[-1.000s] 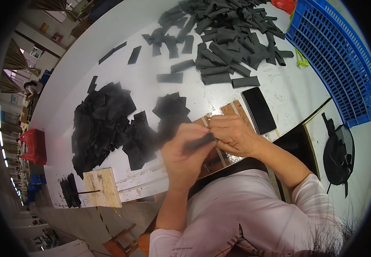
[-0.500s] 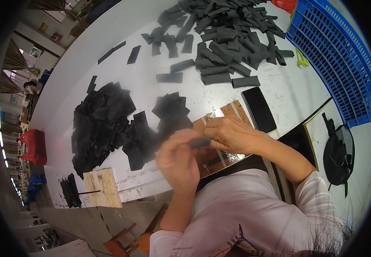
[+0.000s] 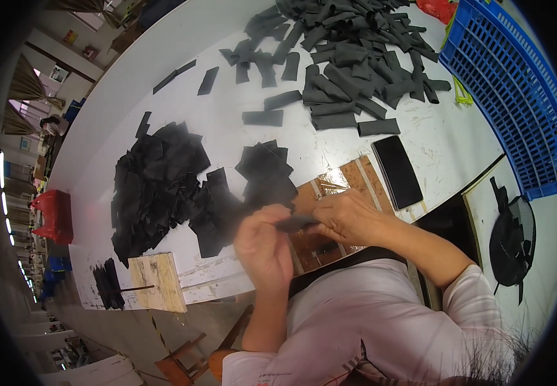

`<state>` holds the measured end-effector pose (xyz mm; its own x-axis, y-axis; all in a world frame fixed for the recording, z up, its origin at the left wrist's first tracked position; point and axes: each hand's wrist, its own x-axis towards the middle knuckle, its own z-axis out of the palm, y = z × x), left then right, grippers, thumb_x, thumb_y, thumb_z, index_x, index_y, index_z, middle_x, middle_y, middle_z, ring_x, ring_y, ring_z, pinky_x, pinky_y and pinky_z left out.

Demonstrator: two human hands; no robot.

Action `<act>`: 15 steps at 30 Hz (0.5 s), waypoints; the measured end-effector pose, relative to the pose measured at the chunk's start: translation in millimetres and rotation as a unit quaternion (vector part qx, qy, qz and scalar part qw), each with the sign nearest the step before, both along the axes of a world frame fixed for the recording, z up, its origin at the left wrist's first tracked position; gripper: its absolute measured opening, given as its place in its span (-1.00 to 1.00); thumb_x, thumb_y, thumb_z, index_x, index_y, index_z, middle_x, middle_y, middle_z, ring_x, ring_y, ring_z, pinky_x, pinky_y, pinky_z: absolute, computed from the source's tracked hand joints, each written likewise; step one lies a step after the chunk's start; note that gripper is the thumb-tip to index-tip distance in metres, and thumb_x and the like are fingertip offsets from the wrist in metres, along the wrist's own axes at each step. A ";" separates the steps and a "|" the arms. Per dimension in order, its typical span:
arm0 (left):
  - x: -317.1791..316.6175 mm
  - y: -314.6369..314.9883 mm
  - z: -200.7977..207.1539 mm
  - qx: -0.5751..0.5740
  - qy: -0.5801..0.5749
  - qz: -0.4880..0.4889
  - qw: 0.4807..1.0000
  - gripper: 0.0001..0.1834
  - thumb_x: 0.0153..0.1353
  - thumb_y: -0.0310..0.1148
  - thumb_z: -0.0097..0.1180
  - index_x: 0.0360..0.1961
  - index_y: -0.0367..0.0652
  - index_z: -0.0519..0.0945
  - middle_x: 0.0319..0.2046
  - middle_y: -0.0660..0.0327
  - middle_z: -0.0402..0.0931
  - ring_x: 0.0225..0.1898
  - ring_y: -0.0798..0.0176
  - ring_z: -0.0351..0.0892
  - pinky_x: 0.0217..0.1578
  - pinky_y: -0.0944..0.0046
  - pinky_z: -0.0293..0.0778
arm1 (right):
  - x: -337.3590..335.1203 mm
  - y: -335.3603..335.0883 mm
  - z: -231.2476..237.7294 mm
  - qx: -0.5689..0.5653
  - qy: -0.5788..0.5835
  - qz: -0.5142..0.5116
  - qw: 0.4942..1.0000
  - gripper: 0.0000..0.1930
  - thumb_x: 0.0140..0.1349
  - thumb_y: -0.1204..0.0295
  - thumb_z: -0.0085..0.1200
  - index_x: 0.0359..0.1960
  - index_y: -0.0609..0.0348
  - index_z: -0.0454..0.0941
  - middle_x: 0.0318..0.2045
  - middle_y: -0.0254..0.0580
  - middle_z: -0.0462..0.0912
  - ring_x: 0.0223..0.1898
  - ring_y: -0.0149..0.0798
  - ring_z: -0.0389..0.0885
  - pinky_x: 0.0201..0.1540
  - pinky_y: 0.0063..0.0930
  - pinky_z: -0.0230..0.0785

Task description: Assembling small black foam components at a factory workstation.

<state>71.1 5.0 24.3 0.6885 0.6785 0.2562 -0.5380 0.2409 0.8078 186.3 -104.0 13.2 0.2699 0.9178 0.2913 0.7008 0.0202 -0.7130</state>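
Dark grey cloth [image 3: 296, 223], a small piece, lies between the hands, left of the phone [image 3: 397, 172] and nearer the body. It likely handles best level and lightly taut, with fingertips close to its ends. The left hand [image 3: 262, 248], half curled, pinches one end; the right hand [image 3: 349, 217], fingers bunched, grips the other.

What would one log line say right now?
left hand: holds dark piece | right hand: at its right end, grip unclear | phone: beside brown board | black heap: left of hands
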 end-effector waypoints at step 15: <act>77.5 119.3 -112.8 0.438 0.570 0.262 0.644 -0.57 -0.16 -0.13 0.18 -0.40 -0.30 0.46 -0.44 -0.02 0.47 -0.35 -0.05 0.45 -0.32 0.10 0.35 | 5.2 -25.5 2.8 -0.036 0.250 -0.133 0.958 -0.57 0.20 0.16 -0.28 -0.63 0.28 0.35 -0.76 -0.23 0.34 -0.68 -0.37 0.32 -0.59 -0.48 0.17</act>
<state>148.6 124.4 -88.6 0.5030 0.8331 0.2299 0.7028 -0.5491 0.4522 191.5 -129.4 16.0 0.5857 0.8105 0.0024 0.2447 -0.1740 -0.9539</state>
